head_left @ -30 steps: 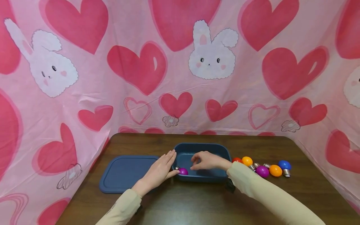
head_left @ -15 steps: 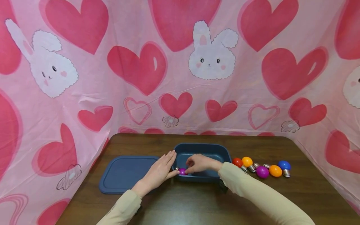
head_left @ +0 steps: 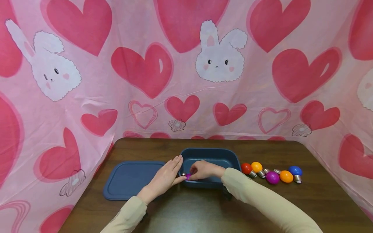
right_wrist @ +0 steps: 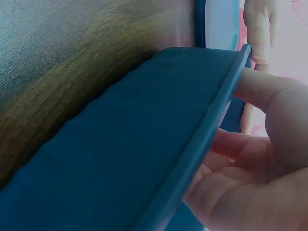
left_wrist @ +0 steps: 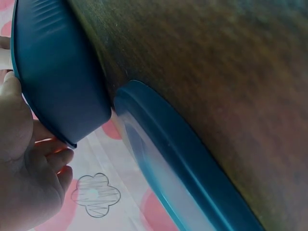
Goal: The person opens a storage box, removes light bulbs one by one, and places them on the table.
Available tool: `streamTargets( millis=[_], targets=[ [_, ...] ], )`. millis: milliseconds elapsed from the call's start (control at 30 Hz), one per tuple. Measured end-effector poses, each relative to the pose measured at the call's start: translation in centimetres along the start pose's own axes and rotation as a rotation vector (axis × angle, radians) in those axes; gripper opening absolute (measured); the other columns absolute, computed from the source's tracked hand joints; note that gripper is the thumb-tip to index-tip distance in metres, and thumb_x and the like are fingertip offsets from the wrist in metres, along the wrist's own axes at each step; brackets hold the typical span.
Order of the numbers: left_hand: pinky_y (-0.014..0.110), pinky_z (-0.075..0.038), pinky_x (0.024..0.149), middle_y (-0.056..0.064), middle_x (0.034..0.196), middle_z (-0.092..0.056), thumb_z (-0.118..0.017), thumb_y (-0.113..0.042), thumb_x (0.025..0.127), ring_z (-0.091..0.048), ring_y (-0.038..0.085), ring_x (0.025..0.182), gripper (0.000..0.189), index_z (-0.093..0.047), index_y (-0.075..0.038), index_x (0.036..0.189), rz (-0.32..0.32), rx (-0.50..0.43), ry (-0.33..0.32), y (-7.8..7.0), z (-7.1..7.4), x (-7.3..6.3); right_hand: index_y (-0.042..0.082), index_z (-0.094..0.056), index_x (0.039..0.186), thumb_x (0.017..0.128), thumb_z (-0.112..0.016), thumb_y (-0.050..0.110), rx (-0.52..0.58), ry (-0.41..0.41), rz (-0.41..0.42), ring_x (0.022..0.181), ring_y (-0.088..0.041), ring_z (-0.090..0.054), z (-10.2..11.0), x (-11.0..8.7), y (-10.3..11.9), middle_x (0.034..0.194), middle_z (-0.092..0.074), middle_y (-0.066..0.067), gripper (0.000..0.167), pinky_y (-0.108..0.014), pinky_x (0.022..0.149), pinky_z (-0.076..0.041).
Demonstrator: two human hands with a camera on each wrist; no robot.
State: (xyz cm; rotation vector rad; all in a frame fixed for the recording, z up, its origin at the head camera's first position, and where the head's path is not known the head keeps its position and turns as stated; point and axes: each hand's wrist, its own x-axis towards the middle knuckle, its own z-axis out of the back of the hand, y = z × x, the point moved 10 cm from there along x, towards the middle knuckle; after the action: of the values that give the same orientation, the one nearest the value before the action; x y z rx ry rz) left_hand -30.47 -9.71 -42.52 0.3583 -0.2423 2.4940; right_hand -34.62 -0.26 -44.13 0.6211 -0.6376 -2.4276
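A dark blue rectangular container (head_left: 221,154) stands on the table. My left hand (head_left: 163,174) rests on its left rim, fingers straight and thumb spread toward the near corner. Inside that corner lies a purple light bulb (head_left: 187,176) with a silver screw base, largely covered by my right hand (head_left: 204,170). My right thumb and curled fingers are at the bulb and appear to pinch it. In the right wrist view the container's wall (right_wrist: 120,130) hides the bulb and the fingertips. The left wrist view shows left fingers (left_wrist: 60,159) at the container's corner.
A flat blue lid (head_left: 131,181) lies left of the container. To the right is a cluster of bulbs: red (head_left: 246,168), orange (head_left: 286,176), purple (head_left: 272,177) and blue (head_left: 295,170) ones among them. A pink heart-patterned cloth (head_left: 180,84) hangs behind the wooden table (head_left: 186,210).
My right hand has moved left within the container onto the purple bulb, which is now mostly covered. The red bulb at the right has come into fuller view. My left hand stays put.
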Motion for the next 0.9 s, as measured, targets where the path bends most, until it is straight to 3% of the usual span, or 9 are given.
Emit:
streamTargets(
  millis=[567,900],
  targets=[
    [0.043,-0.039,0.117,0.016,0.155,-0.044,-0.055,-0.051,0.096,-0.043,0.028,0.145,0.074,-0.042,0.0,0.149,-0.006,0.003,-0.003,0.0,-0.2,0.1,0.008,-0.072,0.102,0.087,-0.075,0.022,-0.021,0.001,0.035,0.08,-0.012,-0.061,0.0,-0.2,0.6,0.093,-0.072,-0.002,0.022,-0.036,0.083,-0.06],
    [0.044,-0.037,0.119,0.014,0.158,-0.04,-0.055,-0.051,0.096,-0.041,0.028,0.146,0.075,-0.04,-0.002,0.15,0.034,-0.027,0.039,0.3,-0.5,0.1,0.009,-0.072,0.106,0.086,-0.077,0.025,0.014,-0.05,0.027,0.083,-0.013,-0.061,2.2,-1.6,-1.1,0.096,-0.072,-0.003,0.027,-0.034,0.079,-0.06]
  ],
)
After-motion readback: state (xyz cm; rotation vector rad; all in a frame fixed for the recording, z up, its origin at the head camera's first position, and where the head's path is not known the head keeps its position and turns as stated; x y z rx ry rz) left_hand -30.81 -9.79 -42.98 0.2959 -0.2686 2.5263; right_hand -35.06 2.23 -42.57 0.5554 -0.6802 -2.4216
